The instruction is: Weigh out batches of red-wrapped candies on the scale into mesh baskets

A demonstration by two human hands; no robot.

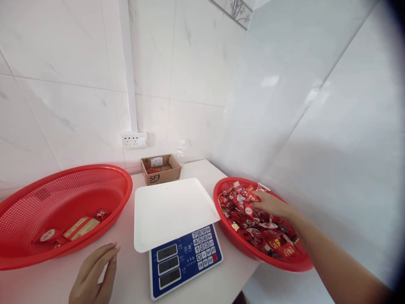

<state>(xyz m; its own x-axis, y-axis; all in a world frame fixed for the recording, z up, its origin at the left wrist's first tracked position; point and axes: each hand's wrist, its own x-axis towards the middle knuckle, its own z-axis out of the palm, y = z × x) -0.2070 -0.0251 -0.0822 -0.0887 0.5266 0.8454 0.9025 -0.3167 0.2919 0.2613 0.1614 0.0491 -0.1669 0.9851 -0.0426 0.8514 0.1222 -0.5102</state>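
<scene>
My right hand (268,203) reaches into the red plastic basket (234,241) on the right, which is heaped with small red-wrapped candies (268,232). Its fingertips are closed on a red candy packet (252,197) at the top of the heap. Low on the left, my left hand (95,274) hovers in front of the larger red basket (123,198), fingers loosely bent and nothing in them. Inside that basket lie a few red and beige packets (81,228). Between the hands stands a digital scale (186,261) with a bare white pan (174,211).
Behind the scale, a small open cardboard box (161,171) holds something red. A clear plastic object (181,152) stands beside it. The white table (133,270) meets tiled walls, with a power socket (135,140) above. The right basket overhangs the table's right edge.
</scene>
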